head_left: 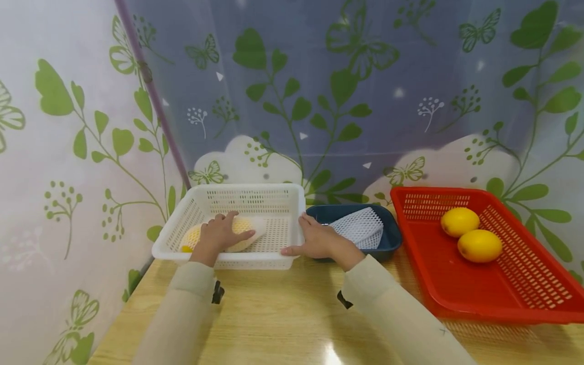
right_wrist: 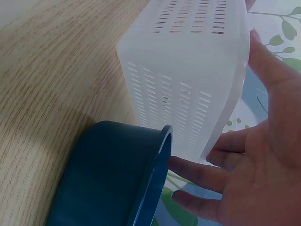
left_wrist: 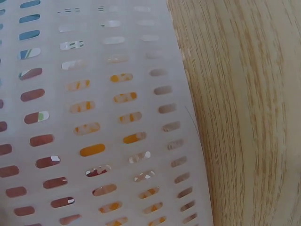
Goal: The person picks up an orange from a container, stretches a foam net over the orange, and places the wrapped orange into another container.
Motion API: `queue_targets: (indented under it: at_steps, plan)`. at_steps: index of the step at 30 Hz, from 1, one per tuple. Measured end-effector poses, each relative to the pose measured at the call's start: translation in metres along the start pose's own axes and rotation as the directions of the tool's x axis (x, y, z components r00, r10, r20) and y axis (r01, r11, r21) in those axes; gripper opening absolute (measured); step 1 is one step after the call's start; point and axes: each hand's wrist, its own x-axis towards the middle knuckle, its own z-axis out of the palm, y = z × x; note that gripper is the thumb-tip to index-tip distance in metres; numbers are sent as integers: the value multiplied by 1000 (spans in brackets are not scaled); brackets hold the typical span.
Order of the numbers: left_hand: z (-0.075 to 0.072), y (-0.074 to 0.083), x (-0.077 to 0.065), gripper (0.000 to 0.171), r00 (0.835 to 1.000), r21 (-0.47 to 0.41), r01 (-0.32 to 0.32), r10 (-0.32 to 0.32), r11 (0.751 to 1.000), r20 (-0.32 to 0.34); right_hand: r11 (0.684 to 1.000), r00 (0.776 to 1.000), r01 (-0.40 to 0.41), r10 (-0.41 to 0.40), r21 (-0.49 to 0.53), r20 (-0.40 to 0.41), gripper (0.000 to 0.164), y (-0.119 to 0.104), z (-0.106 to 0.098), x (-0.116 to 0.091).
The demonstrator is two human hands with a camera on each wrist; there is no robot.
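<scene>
In the head view, a white plastic basket (head_left: 280,256) stands at the left, holding yellow fruits in white foam net sleeves (head_left: 246,235). My left hand (head_left: 221,234) reaches in over these sleeves, its thumb and fingers spread. Through slots in the white wall, the left wrist view gives glimpses of yellow and of fingers. My right hand (head_left: 319,239) touches the basket's right front corner, thumb along the front rim and fingers at the side rim. The right wrist view shows those fingers (right_wrist: 202,174) mostly straight, two reaching over the rim of the dark blue basin (right_wrist: 108,174).
More white foam net sleeves (head_left: 358,228) lie in the dark blue basin, close to the white basket's right side. Further right, a red basket (head_left: 438,274) holds two lemons (head_left: 480,246). A patterned curtain (head_left: 292,76) hangs behind the wooden table (head_left: 274,319).
</scene>
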Motion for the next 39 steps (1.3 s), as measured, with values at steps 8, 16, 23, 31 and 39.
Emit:
queue_targets:
  at_steps: [8,16,23,31,39]
  plan:
    - [-1,2,-2,81,1000,-25,14,-14,1000,-12,1000,1000,11,-11,-6,-11,103,-1,-1,-5]
    - [-2,0,-1,65,989,-62,24,-33,998,-143,1000,1000,13,-13,-11,-2,102,-2,-1,-10]
    - [-14,4,-1,46,919,-169,-93,19,981,-393,999,1000,11,-10,-46,17,92,-2,-8,-17]
    - [-35,23,-11,45,903,-242,-196,79,950,-422,989,997,68,-72,-134,-24,85,7,-37,-43]
    - [-48,62,-32,56,938,-206,-280,222,938,-265,967,992,77,-99,-244,-81,85,17,-66,-85]
